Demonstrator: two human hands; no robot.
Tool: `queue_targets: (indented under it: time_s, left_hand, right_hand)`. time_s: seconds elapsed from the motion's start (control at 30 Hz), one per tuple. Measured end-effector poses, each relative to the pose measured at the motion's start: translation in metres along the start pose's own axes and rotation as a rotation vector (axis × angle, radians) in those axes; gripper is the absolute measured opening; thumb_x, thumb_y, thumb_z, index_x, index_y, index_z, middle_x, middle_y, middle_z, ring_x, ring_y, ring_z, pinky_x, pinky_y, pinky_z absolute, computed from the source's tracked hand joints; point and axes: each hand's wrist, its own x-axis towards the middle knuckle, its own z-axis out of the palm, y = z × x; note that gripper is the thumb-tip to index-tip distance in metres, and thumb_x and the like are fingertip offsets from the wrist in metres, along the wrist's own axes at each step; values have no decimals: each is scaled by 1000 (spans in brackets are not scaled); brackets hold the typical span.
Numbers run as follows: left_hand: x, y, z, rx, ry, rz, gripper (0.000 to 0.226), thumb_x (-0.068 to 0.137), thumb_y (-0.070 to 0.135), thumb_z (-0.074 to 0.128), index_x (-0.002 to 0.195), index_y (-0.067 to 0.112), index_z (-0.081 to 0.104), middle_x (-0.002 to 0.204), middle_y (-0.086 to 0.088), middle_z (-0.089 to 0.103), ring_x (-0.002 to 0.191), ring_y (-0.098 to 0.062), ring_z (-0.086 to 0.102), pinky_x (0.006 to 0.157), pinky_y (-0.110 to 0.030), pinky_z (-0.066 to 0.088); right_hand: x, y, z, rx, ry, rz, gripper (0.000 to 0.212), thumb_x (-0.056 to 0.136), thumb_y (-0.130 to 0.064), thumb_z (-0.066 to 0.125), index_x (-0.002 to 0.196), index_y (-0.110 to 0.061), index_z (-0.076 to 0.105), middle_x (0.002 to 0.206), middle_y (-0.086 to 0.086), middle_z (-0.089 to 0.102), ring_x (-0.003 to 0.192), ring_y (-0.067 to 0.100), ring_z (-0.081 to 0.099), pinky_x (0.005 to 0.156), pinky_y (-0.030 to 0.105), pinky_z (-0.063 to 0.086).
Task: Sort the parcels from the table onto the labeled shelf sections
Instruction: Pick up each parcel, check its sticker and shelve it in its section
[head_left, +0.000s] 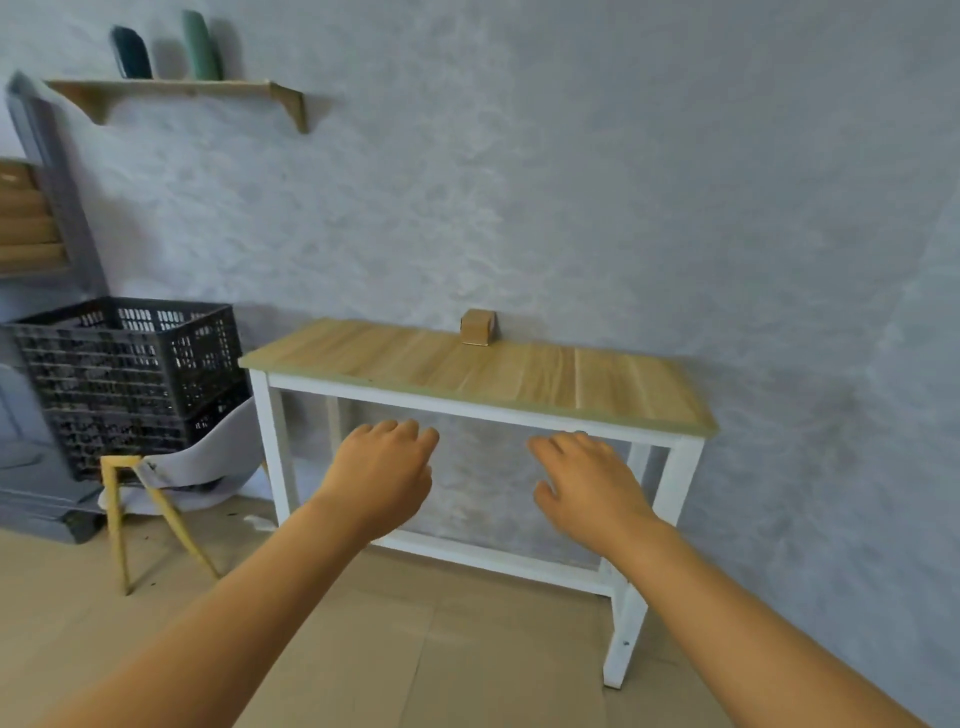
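Cardboard cube parcel (478, 327) on smooth wood-grain table (597, 384), white square-section legs.

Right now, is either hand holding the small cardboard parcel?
No. The parcel sits alone at the table's back edge by the wall, while the left hand and right hand hover empty.

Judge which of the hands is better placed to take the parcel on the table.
Marginally the left hand: the small cardboard parcel stands at the table's far edge, slightly nearer its side than the right hand. Both are empty.
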Motion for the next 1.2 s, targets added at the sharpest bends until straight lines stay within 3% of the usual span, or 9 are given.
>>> queue_targets:
  time_s: [0.17, 0.4, 0.63, 0.97, 1.2]
  left_hand:
    - [79, -48, 52, -33, 4, -3, 29, 98, 31, 43, 121, 19, 56, 106, 0, 62, 98, -22, 60, 84, -33, 47]
    - [182, -92, 111, -77, -29, 31, 30, 98, 31, 44, 123, 20, 56, 108, 0, 62, 96, -23, 60, 82, -34, 47]
    - [278, -113, 174, -60, -55, 36, 31, 99, 33, 42, 125, 21, 53, 112, 1, 60, 100, -21, 58, 83, -31, 44]
    - [418, -140, 252, -7, -124, -7, 35, 100, 35, 40, 131, 21, 49, 119, 1, 59, 107, -20, 57, 89, -32, 44]
    - [476, -171, 313, -14, -230, -49, 36, 100, 36, 39, 132, 21, 48, 123, -1, 58, 113, -23, 55, 91, -35, 44]
  right_hand:
    - [95, 17, 29, 23, -10, 8, 47, 98, -19, 44, 145, -18, 43, 133, 1, 55, 121, 23, 48, 103, 32, 34]
    - [198, 55, 68, 59, 6, 68, 46, 96, -23, 50, 142, -17, 48, 129, 4, 59, 117, 25, 52, 96, 34, 41]
    - [312, 90, 113, 31, 17, 33, 45, 93, -21, 49, 138, -16, 50, 120, 3, 59, 113, 25, 51, 89, 32, 39]
    - [468, 167, 194, 49, -22, -32, 39, 95, -27, 48, 133, -18, 51, 122, 2, 59, 113, 24, 51, 96, 35, 40]
    - [544, 191, 246, 211, -133, 50, 44, 97, -33, 50, 140, -21, 46, 133, 1, 55, 124, 24, 48, 101, 35, 39]
